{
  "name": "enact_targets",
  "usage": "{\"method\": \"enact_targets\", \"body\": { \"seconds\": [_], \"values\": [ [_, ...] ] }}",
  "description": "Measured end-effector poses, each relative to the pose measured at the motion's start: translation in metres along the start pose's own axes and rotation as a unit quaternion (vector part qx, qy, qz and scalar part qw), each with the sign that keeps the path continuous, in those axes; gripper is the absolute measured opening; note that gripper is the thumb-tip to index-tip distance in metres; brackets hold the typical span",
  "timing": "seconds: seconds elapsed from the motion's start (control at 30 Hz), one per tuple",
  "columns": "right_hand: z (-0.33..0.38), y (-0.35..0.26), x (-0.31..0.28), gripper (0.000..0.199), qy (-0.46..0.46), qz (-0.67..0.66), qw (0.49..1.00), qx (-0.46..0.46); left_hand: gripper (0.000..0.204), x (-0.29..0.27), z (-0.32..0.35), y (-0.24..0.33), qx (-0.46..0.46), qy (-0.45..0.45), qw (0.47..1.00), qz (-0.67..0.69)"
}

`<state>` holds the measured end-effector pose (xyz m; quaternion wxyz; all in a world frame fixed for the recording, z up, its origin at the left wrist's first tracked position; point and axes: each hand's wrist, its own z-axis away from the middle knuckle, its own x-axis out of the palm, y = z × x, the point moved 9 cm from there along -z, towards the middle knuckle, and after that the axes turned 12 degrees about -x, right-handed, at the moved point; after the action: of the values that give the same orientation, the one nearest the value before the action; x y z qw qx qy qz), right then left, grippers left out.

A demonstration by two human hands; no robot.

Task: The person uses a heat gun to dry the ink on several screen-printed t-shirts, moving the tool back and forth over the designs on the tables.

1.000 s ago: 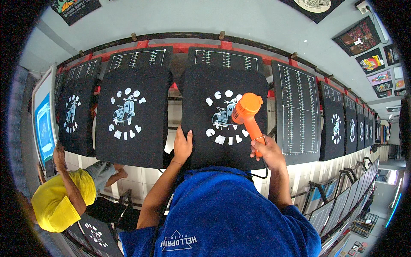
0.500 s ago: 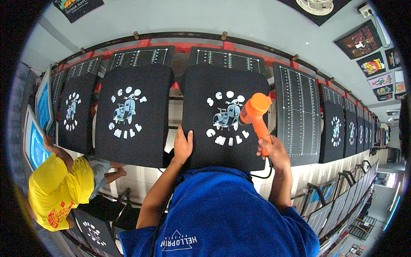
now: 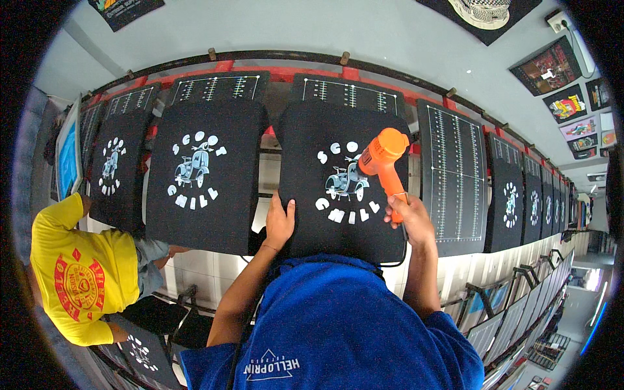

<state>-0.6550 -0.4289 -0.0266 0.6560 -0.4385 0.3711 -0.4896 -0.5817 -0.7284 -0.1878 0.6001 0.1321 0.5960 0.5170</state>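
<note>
My right hand [image 3: 413,219] is closed around the handle of an orange heat gun [image 3: 388,166] with a cord. Its nozzle points left and down, just over the print on a black T-shirt [image 3: 305,240]. That shirt is stretched over a flat board in front of me. The print shows a grey-blue scooter [image 3: 346,182] ringed by white letters, partly covered by the gun. At the shirt's left edge rests my left hand [image 3: 279,224], thumb and forefinger apart along the border. Its other fingers are partly hidden.
More black shirts with the same print [image 3: 192,169] lie on boards to both sides. A bare black board with white ruled lines [image 3: 452,169] is just right. On the left, a person in a yellow shirt [image 3: 88,273] stands beside a blue screen frame [image 3: 68,159]. Racks [image 3: 500,338] stand behind.
The heat gun has shifted slightly left and up over the print. My left hand stays at the shirt's edge. The person in yellow has turned and moved, and one screen frame left view.
</note>
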Motion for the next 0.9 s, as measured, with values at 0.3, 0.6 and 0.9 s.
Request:
{"method": "enact_targets", "body": {
  "seconds": [0.3,0.6,0.9],
  "values": [
    [-0.018,-0.002,0.014,0.026,-0.018,0.004,0.999,-0.032,0.059,0.001,-0.001,-0.002,-0.003,0.01,1.0,-0.02],
    [-0.022,-0.009,0.021,0.025,-0.037,-0.002,0.999,-0.018,0.057,-0.003,0.002,0.005,-0.006,0.01,1.0,-0.024],
    [-0.005,-0.006,0.026,0.024,-0.058,0.027,0.998,-0.014,0.058,-0.001,0.002,0.001,-0.013,0.01,1.0,-0.022]
  ]
}}
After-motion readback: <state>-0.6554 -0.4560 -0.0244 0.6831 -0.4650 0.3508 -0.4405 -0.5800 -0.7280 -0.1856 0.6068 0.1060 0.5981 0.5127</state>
